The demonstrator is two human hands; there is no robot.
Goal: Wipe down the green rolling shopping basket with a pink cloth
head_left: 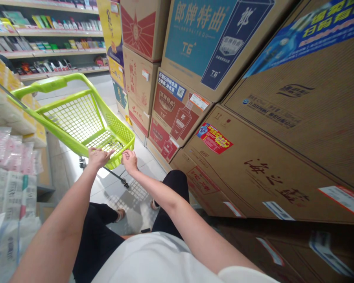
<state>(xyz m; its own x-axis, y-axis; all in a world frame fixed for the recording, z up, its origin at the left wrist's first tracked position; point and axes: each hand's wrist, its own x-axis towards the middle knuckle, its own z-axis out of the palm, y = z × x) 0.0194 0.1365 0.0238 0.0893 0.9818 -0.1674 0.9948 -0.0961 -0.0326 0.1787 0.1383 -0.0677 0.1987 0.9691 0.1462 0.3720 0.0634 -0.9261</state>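
Observation:
A lime-green plastic shopping cart (125,138) with a lattice basket stands in front of me on the tiled floor, its handle at the far end. Nothing lies in the part of its basket that I can see. My left hand (98,158) is closed over the near rim, with a finger or thumb stretched along it. Close by on the right, my right hand (129,160) has its fingers curled at the same rim near the corner. Parts of the fingers of both hands are hidden behind the rim.
Stacked cardboard cartons (253,157) form a wall close on my right. Packaged goods (14,157) are piled along the left. Shelves (56,33) with small bottles and boxes stand beyond the cart. The cart's caster (124,182) rests near my feet.

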